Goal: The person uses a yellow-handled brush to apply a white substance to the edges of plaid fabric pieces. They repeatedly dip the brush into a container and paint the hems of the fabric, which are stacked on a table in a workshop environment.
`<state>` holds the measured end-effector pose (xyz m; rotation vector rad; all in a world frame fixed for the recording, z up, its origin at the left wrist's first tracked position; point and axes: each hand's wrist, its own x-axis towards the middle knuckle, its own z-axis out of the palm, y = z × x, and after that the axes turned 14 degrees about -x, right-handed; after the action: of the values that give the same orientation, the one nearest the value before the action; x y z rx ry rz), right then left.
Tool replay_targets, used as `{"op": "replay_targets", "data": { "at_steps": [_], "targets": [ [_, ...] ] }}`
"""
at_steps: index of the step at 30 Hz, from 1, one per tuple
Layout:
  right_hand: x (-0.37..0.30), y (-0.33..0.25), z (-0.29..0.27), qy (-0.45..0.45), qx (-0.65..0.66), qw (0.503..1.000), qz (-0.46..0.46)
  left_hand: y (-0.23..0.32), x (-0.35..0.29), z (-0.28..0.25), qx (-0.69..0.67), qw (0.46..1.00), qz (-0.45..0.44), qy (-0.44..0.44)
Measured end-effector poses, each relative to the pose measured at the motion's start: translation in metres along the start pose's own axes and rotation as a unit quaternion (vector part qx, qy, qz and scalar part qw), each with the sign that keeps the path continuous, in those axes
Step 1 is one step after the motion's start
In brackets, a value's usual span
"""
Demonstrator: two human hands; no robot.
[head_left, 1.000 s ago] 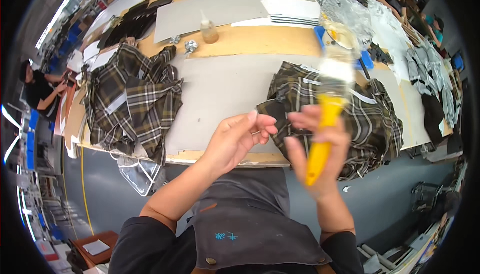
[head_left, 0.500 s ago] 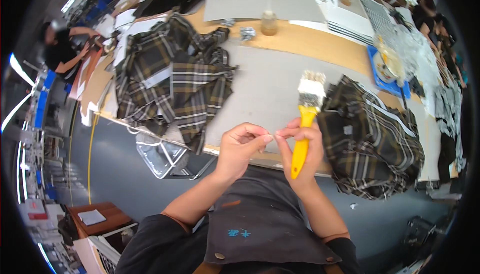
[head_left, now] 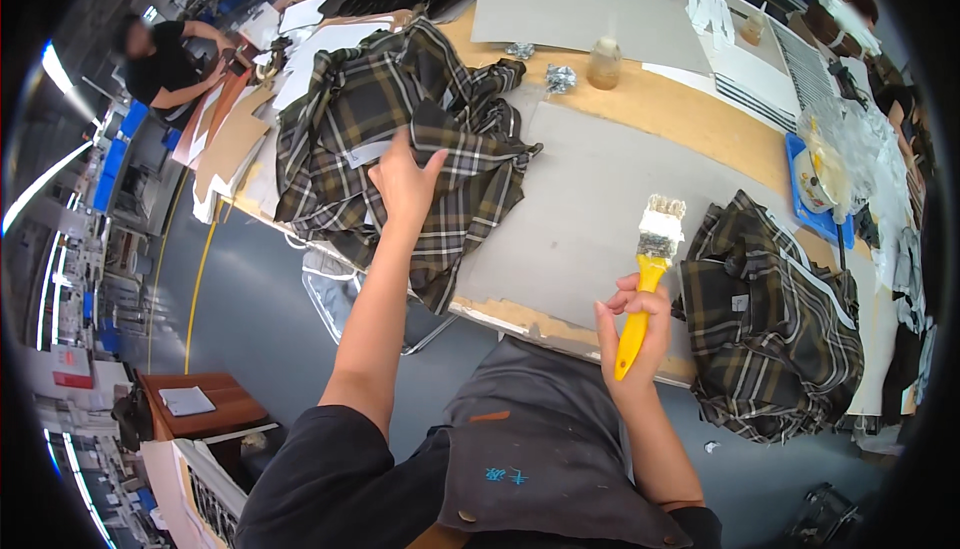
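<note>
My left hand (head_left: 404, 181) reaches over the left pile of dark plaid cloth (head_left: 330, 174). Its thumb stands apart from the forefinger, and the other fingers are partly hidden; I see nothing held in it. A flat paintbrush (head_left: 634, 334) with a yellow handle is gripped in my right hand (head_left: 650, 327), bristles up and coated with something white. That hand hovers above the table's front edge, left of a second bundle of plaid cloth (head_left: 765, 339). Between the two cloth piles lies a grey board (head_left: 590, 209).
A bottle of amber liquid (head_left: 604, 64) and crumpled foil (head_left: 560, 79) stand beyond the board. At the right, a blue tray (head_left: 805, 184) bears a tub. White gloves (head_left: 710, 14) lie at the back. A folding chair (head_left: 345, 299) is under the table's left front. Another person (head_left: 165, 74) works far left.
My left hand has left its place beside my right hand and moved forward and left onto the plaid cloth. My right hand still holds the brush. The view has shifted.
</note>
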<state>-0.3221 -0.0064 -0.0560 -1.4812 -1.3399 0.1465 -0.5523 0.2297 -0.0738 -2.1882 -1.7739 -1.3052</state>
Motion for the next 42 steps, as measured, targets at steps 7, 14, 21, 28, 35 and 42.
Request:
{"op": "replay_targets", "data": {
  "at_steps": [7, 14, 21, 28, 35, 42],
  "targets": [
    [0.020, 0.011, -0.021, 0.022, -0.011, 1.000, -0.017, 0.113, -0.016, -0.074, -0.403, 0.903, -0.013, -0.148],
    [0.047, 0.005, -0.023, 0.100, 0.049, 0.994, 0.022, 0.125, -0.036, -0.132, -0.703, 0.659, -0.131, -0.234],
    [0.028, -0.002, -0.022, 0.062, 0.127, 0.989, 0.047, 0.085, -0.050, -0.139, -0.669, 0.681, -0.275, -0.111],
    [0.024, -0.017, -0.027, 0.064, 0.067, 0.993, -0.068, 0.105, -0.066, -0.143, -0.654, 0.691, -0.258, -0.171],
    [0.041, -0.065, -0.023, -0.076, 0.177, 0.976, -0.105, 0.148, -0.068, -0.167, -0.631, 0.665, -0.154, -0.369],
    [0.026, -0.060, -0.045, -0.103, 0.174, 0.979, -0.032, 0.157, -0.062, -0.150, -0.604, 0.704, -0.117, -0.354]
  ]
}}
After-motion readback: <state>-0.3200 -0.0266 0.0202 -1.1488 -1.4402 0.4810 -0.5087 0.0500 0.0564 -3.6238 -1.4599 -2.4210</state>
